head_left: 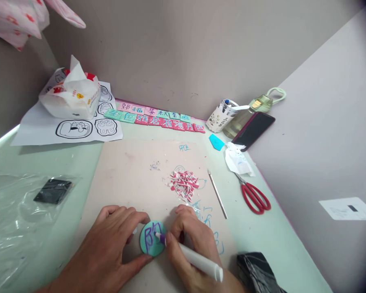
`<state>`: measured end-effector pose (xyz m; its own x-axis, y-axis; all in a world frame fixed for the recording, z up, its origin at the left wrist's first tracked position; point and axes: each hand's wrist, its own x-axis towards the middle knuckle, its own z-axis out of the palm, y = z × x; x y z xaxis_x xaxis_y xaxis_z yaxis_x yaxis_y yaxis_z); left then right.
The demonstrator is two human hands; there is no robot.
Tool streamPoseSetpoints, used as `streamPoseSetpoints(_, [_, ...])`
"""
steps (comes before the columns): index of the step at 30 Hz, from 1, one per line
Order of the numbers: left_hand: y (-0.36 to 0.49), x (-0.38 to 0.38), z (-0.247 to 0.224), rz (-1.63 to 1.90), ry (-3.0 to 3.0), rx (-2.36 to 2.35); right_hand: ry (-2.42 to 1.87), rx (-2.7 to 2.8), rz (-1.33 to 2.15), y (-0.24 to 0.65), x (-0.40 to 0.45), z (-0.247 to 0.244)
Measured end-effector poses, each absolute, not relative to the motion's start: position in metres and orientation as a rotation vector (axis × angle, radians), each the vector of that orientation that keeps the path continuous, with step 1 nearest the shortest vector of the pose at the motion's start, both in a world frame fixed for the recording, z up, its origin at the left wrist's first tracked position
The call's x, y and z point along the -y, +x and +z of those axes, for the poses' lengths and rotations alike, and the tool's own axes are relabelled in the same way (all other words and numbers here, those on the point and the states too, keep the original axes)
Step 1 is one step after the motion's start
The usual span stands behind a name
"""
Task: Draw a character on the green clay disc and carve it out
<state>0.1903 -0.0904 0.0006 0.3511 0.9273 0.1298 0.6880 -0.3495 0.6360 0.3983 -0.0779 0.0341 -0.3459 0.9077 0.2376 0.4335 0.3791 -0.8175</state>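
A round turquoise disc (152, 249) with purple strokes of a written character lies on the beige board near the bottom middle. My left hand (118, 240) is closed on the disc's left side, forefinger at its top edge and thumb at its lower edge. In my right hand (189, 240) is a white marker (201, 260) with a purple tip end, which meets the disc's face right of its middle. The marker's capped-looking back end points down to the right. Behind my right hand sits a pile of red and white shavings (184, 185).
A thin knife (218, 195) and red-handled scissors (254, 198) lie at the right, dark plastic (258, 270) nearer. Character tiles (155, 120) line the back, beside a tissue pack (73, 95), a pen cup (220, 116) and a phone (256, 129). Clear plastic with a black block (53, 191) lies left.
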Motion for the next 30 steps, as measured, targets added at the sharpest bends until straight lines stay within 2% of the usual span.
streamPoseSetpoints(30, [0.194, 0.0928, 0.0001, 0.7, 2.092, -1.434, -1.147, 1.903, 0.808, 0.3984, 0.0788, 0.0396])
